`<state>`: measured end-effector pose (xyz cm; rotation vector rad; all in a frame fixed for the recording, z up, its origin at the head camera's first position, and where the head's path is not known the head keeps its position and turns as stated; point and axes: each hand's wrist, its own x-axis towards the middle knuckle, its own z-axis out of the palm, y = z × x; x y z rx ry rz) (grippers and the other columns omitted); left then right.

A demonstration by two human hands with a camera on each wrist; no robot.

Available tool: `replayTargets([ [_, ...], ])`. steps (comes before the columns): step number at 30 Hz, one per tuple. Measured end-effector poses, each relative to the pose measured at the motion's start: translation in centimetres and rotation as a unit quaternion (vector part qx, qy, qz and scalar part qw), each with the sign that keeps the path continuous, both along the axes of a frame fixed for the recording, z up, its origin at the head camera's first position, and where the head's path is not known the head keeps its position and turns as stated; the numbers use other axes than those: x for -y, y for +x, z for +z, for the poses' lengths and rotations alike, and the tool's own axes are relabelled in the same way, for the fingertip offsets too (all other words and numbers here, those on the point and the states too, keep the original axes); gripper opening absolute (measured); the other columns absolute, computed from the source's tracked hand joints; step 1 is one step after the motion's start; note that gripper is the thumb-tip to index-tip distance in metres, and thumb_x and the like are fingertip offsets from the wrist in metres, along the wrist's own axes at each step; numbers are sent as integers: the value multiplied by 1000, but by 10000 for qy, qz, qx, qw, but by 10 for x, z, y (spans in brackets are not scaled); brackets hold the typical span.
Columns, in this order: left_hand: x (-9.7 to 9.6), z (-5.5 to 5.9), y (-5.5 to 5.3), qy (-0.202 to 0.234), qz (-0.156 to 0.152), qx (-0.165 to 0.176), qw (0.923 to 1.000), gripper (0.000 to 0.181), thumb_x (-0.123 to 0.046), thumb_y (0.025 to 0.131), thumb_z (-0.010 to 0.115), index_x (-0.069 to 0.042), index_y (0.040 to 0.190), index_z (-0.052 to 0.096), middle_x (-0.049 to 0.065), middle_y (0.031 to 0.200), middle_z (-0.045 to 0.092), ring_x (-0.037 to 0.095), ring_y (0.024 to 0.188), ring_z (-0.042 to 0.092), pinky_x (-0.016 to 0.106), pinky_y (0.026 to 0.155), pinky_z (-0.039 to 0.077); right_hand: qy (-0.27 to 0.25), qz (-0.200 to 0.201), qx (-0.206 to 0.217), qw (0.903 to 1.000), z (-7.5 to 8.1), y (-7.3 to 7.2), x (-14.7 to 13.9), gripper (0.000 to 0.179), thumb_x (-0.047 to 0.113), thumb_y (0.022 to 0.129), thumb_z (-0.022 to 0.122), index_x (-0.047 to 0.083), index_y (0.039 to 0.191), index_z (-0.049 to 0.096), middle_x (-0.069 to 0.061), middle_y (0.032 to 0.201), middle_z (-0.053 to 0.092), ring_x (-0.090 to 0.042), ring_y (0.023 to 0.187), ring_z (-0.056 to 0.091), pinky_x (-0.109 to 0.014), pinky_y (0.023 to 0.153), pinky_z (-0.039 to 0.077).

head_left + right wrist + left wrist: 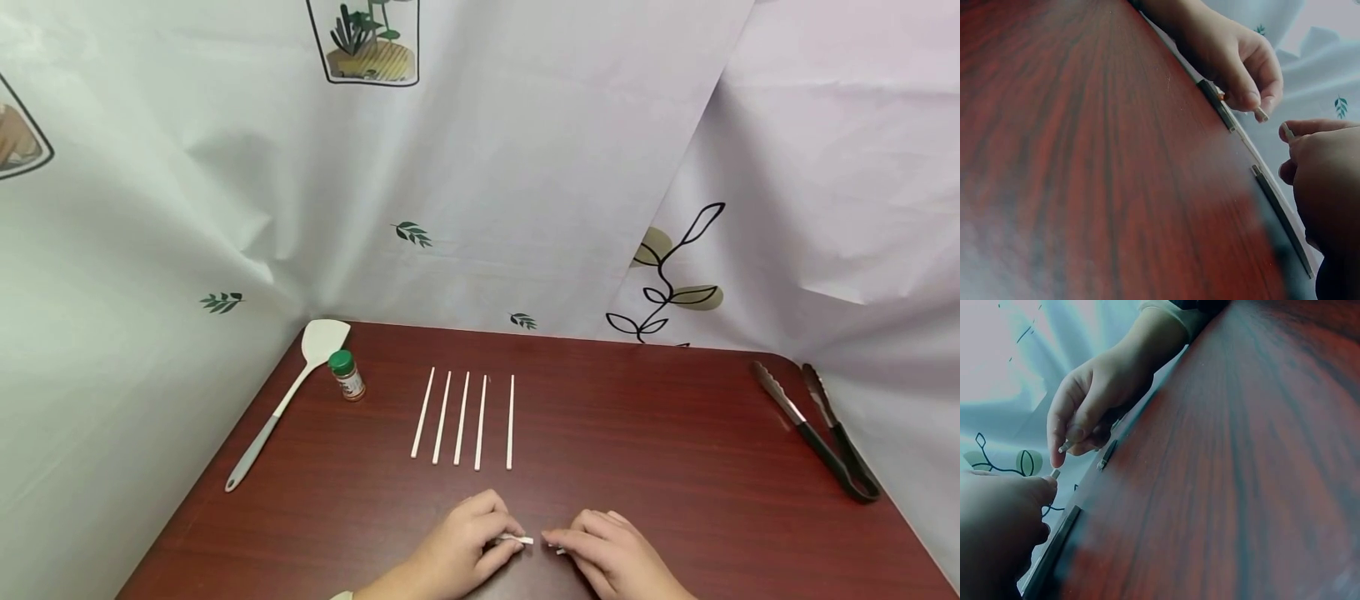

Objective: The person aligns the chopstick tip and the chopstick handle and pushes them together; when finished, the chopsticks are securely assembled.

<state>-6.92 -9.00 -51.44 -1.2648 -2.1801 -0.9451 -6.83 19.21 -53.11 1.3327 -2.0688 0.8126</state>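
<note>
Near the front edge of the table, my left hand (pixel 468 542) pinches a short white piece (pixel 527 541) between thumb and fingers, one end sticking out to the right. Just across a small gap, my right hand (pixel 611 550) pinches another small white piece (pixel 559 551), mostly covered by the fingers. In the right wrist view the left hand's white piece (pixel 1261 114) and the right hand's piece (pixel 1289 132) point towards each other, apart. Whether these are two parts of one stick I cannot tell. Beyond the hands, several thin white sticks (pixel 461 418) lie side by side.
A white spatula (pixel 324 340) with a grey handle lies along the table's left side. Beside it stands a spice jar (pixel 349 382) with a green lid. Metal tongs (pixel 817 433) with black handles lie at the right edge. A patterned white curtain (pixel 480 167) surrounds the dark red table (pixel 637 417).
</note>
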Motion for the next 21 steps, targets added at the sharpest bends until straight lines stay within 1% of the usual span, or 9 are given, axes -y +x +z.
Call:
replayTargets([
  [3, -1, 0, 0, -63, -15, -78, 9999, 12, -14, 95, 81, -19, 105, 77, -11, 98, 58, -4, 86, 54, 6, 82, 43, -11, 30, 5, 10000, 0, 1, 0, 28, 22, 114, 52, 18, 127, 76, 15, 104, 66, 5, 92, 59, -20, 83, 42],
  [8, -2, 0, 0, -86, -184, -109, 9997, 13, -12, 95, 80, -16, 107, 77, -9, 100, 60, -2, 88, 56, 7, 84, 44, 12, 67, 48, 10000, 1, 1, 0, 29, 22, 114, 52, 19, 129, 76, 16, 104, 66, 6, 93, 58, -19, 84, 41],
  [16, -3, -1, 0, 84, -512, 10, 9987, 15, -9, 96, 79, -15, 110, 76, -7, 102, 61, -2, 91, 58, 6, 85, 45, 100, 210, 82, 9997, 2, 2, 1, 30, 21, 115, 50, 20, 132, 75, 17, 102, 64, 6, 90, 57, -17, 83, 40],
  [21, -4, -1, 0, 119, -605, 80, 9981, 15, -9, 97, 79, -15, 110, 76, -7, 102, 61, -2, 92, 59, 6, 85, 45, 164, 282, 20, 9995, 3, 3, 2, 31, 22, 115, 48, 20, 130, 75, 17, 99, 62, 5, 88, 57, -15, 81, 40],
])
